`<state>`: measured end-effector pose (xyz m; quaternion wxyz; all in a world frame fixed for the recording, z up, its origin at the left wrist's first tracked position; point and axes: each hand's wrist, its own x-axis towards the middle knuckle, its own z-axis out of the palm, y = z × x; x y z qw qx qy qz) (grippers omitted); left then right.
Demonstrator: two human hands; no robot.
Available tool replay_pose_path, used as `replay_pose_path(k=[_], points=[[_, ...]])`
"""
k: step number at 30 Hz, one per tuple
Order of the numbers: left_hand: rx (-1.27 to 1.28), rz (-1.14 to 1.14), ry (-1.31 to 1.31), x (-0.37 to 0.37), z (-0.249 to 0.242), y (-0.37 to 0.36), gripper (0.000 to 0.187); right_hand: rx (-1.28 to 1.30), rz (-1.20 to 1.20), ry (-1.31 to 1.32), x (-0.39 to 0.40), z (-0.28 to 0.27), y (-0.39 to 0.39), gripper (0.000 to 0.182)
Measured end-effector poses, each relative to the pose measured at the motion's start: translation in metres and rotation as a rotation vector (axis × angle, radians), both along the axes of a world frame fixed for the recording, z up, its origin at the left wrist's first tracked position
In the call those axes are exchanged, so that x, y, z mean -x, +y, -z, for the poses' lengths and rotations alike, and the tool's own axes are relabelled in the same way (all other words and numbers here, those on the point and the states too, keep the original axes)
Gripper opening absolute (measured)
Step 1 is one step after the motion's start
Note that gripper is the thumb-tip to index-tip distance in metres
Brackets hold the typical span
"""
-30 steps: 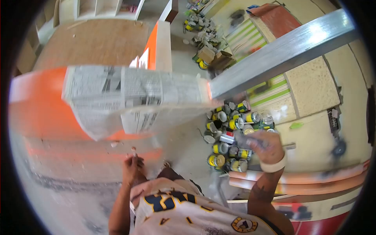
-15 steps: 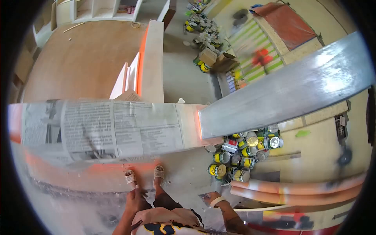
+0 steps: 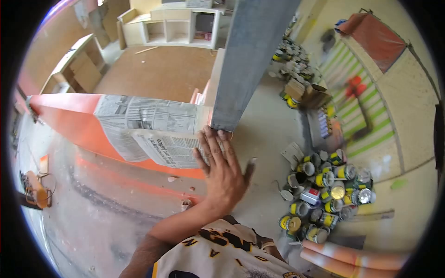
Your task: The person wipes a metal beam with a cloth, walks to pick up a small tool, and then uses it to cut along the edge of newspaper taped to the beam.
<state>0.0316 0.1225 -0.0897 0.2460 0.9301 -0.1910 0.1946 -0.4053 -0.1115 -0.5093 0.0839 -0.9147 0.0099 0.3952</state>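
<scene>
My left hand (image 3: 225, 173) is raised in front of me, its fingers spread and stretched out. The fingertips lie at the corner where the newspaper-covered ledge (image 3: 162, 116) meets the foot of the grey post (image 3: 250, 60). Nothing is gripped in it. A loose newspaper flap hangs down the ledge's orange-painted side (image 3: 83, 125), just left of the hand. My right hand is hidden; only part of that arm shows beside the printed shirt (image 3: 222, 250).
Several paint cans (image 3: 324, 190) are clustered on the floor at the right, with more cans and a cardboard box (image 3: 295, 89) behind. Orange rolls or pipes (image 3: 338, 259) lie at the lower right. White cabinets (image 3: 178, 30) stand at the back; a tool (image 3: 39, 187) lies far left.
My left hand has come up from beside my knee to the ledge corner. My right hand has left the view. The camera view has turned, so the grey post now stands nearly upright.
</scene>
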Motion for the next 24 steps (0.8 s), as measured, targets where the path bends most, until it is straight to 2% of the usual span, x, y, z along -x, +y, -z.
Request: replay_pose_path(k=[2,5,6,9,11,13,16,18,19,21,22,24], points=[[-0.009,-0.049,-0.061,0.012,-0.013,-0.014,0.095,-0.008,0.026,-0.020,-0.002,0.010,-0.009,0.040],[-0.071,0.035,-0.103,0.019,-0.039,-0.016,0.063,-0.007,0.074,-0.043,-0.005,0.023,-0.019,0.040],[0.052,0.440,0.072,0.017,-0.048,-0.005,0.044,-0.006,0.087,-0.052,-0.004,0.027,-0.024,0.040],[0.324,0.585,0.022,0.039,-0.037,0.015,0.030,0.012,0.099,-0.089,-0.005,0.043,-0.046,0.041],[0.494,0.365,-0.549,0.009,-0.010,0.020,0.021,0.029,0.114,-0.106,-0.004,0.058,-0.065,0.042],[0.258,0.180,-0.509,-0.009,-0.024,0.040,0.013,0.044,0.152,-0.112,-0.005,0.074,-0.085,0.043],[0.129,0.268,-0.553,-0.052,-0.006,0.040,0.029,0.016,0.472,-0.033,-0.038,0.104,-0.126,0.045],[0.182,0.236,-0.580,-0.052,-0.003,0.032,0.030,-0.128,0.965,-0.171,-0.074,0.094,-0.137,0.048],[0.208,0.220,-0.598,-0.053,-0.001,0.027,0.030,-0.043,1.235,-0.125,-0.113,0.071,-0.135,0.055],[0.219,0.252,-0.657,-0.056,0.005,0.015,0.027,-0.088,1.228,-0.184,-0.169,0.001,-0.131,0.056],[0.223,0.263,-0.685,-0.057,0.008,0.008,0.026,-0.111,1.218,-0.211,-0.187,-0.014,-0.133,0.056],[0.140,0.266,-0.689,-0.054,0.000,-0.003,0.026,-0.043,1.146,-0.197,-0.203,0.035,-0.165,0.057]])
